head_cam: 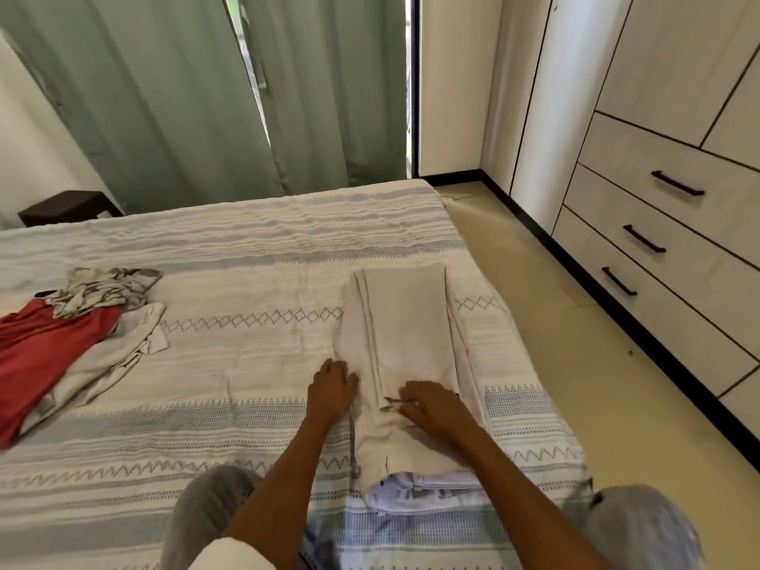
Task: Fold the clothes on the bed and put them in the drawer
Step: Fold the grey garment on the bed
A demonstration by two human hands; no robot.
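- the beige trousers [401, 343] lie lengthwise near the right edge of the bed [255, 248], legs stacked and pointing away, waistband nearest the person; judged to be laid out narrow and flat so they can be folded across next.
- left of the trousers' middle, the left hand [331, 390] has its fingers curled onto the cloth edge, seemingly pinning or pinching it; a full grip cannot be told.
- on the trousers' middle, the right hand [432, 407] rests with fingers bent around the zip area, apparently pinching the fabric flat.
- the cloth looks thin, smooth and matte, with soft creases along the legs.
- far left of the trousers, a loose heap waits: a red garment [45, 355], a patterned garment [107, 290], a pale garment [111, 355].
- right of the trousers, across the floor, white drawers [666, 224] with dark bar handles, all closed.
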